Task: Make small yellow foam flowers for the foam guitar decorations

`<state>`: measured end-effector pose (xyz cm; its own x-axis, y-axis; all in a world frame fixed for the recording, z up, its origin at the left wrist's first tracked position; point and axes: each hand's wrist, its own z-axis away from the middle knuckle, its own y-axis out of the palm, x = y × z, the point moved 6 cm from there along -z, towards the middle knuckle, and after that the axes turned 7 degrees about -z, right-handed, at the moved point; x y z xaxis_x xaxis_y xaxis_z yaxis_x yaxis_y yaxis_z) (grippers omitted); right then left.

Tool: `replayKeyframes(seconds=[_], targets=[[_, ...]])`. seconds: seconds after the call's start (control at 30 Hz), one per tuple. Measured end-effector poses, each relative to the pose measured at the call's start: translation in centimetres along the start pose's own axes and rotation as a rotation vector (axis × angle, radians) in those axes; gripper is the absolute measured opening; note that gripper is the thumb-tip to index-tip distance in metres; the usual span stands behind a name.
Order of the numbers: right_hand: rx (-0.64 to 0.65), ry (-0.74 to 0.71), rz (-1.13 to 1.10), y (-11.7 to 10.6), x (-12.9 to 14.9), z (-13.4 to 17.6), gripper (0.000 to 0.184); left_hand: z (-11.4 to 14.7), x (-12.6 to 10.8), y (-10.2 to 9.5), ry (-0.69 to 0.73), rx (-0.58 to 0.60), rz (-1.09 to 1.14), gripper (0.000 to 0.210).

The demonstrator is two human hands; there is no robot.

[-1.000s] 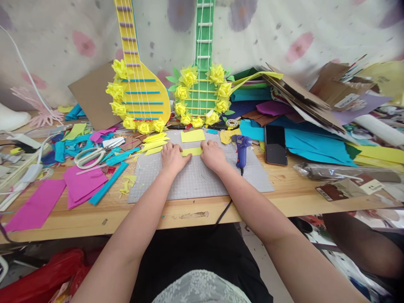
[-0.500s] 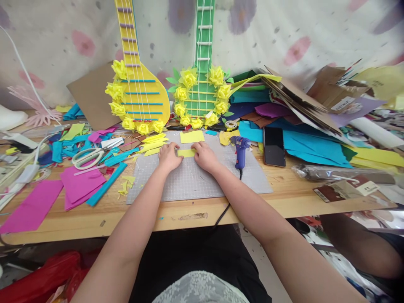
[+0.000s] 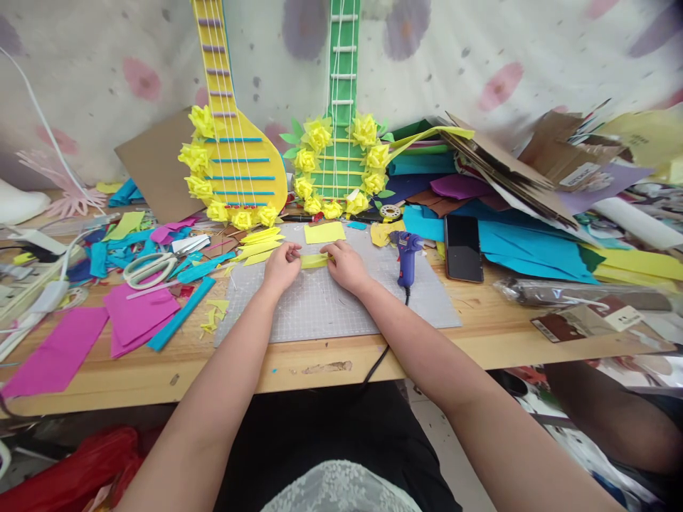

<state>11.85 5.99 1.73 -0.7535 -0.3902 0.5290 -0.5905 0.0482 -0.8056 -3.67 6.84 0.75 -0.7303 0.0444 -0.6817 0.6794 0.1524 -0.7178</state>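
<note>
A small yellow crepe paper piece lies folded into a narrow strip between my hands, on the grey cutting mat. My left hand has its fingers curled together at the strip's left end. My right hand is closed on the right end, thumb and fingertips at the paper. Just beyond them lies a flat yellow paper rectangle. Yellow paper pieces are heaped left of it. A blue hot glue gun rests on the mat to the right.
Behind the mat stand a yellow paper lute and a green one with yellow flowers. Scissors, magenta paper and blue scraps lie left. A phone, blue paper and stacked cardboard are right.
My left hand has shifted slightly left and its fingers have curled in. The yellow paper between my hands looks narrower than before. My right hand has barely moved.
</note>
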Motion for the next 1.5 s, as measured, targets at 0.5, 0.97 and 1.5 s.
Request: replayKeyframes(seconds=[0.5,0.97,1.5], targets=[[-0.211,-0.16,-0.106,-2.8,1.7,0.2,0.031,-0.6,-1.2,1.5,-0.079,0.094,0.428,0.04],[0.044,-0.235,-0.026,-0.3,1.0,-0.3,0.027,-1.6,-1.7,0.9,0.147,-0.099,0.17,0.048],[0.093,-0.177,0.016,0.0,0.9,0.2,0.02,1.3,-2.7,0.2,0.286,-0.072,-0.297,0.026]])
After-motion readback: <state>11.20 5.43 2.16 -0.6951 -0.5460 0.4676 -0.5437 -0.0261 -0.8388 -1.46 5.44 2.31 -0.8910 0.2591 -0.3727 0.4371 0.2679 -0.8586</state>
